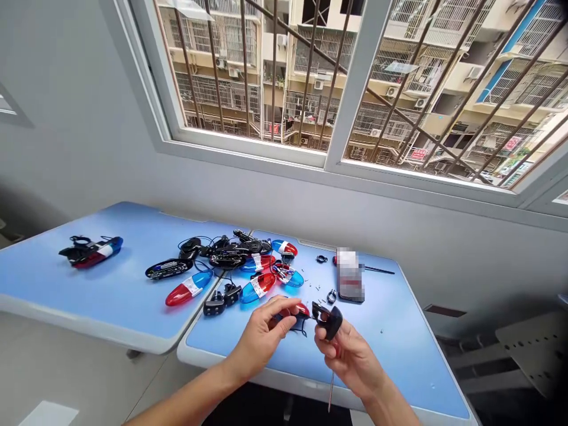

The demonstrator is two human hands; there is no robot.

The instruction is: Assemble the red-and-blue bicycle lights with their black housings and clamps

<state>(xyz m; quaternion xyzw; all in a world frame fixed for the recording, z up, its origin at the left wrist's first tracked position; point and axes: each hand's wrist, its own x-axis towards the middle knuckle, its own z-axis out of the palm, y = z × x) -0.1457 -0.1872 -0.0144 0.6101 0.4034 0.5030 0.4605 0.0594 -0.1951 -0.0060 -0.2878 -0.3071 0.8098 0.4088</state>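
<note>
My right hand [355, 358] grips a black plastic part with a curved clamp [327, 320], held up above the near part of the table. A screwdriver [331, 390] is in the same hand, its thin metal shaft pointing down and a bit of red handle showing between the fingers. Just left of the clamp is my left hand [268, 331], thumb and forefinger brought together in a pinch. Whatever lies between those fingertips is too small to make out. Behind them, partly hidden, sits a red-and-dark light piece [303, 309] with a black cord.
Red-and-blue light covers [258, 288], black housings with wiring [168, 269] and black button units [214, 303] crowd the middle. An assembled light [91, 251] lies far left. Clamp rings [331, 296], small screws, a blurred phone-like object [349, 275] and a dark rod [379, 270] are rightward.
</note>
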